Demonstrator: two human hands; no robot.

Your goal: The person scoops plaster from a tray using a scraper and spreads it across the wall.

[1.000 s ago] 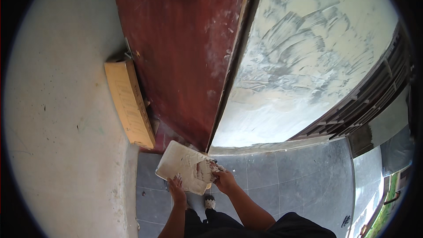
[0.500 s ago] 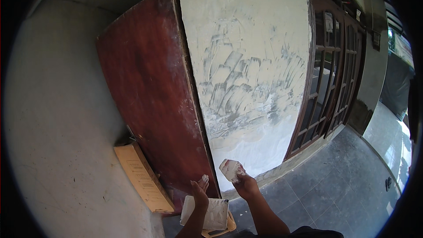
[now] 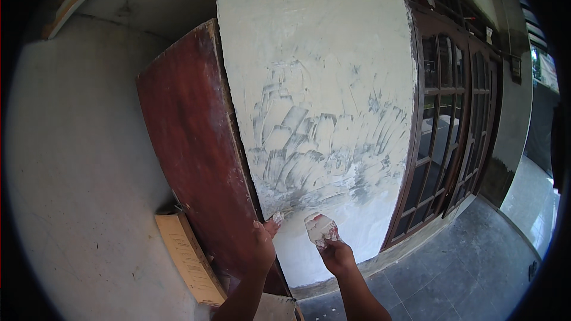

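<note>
My right hand (image 3: 338,254) grips a flat putty scraper (image 3: 321,228), whitish with reddish patches and smeared with white putty. It is raised in front of the white lower part of the wall (image 3: 351,235). Left of it, my left hand (image 3: 264,241) is up by the wall's left edge, beside the dark red wooden panel (image 3: 196,142). White putty coats its fingertips, which are drawn together; a thin edge shows at them, too small to make out. Grey, overlapping strokes cover the wall's middle. Below my hands, a pale tray (image 3: 276,306) shows only in part.
A long brown cardboard box (image 3: 189,258) leans at the panel's foot, near the plain grey wall (image 3: 83,160) on the left. Brown glazed doors (image 3: 440,125) stand on the right. Grey floor tiles (image 3: 434,267) lie below them, with a few white specks near my right forearm.
My left hand has risen from above the tray to the wall's left edge. My right hand still holds the scraper, now nearer the wall. The view has tilted upward, so less of the tray shows.
</note>
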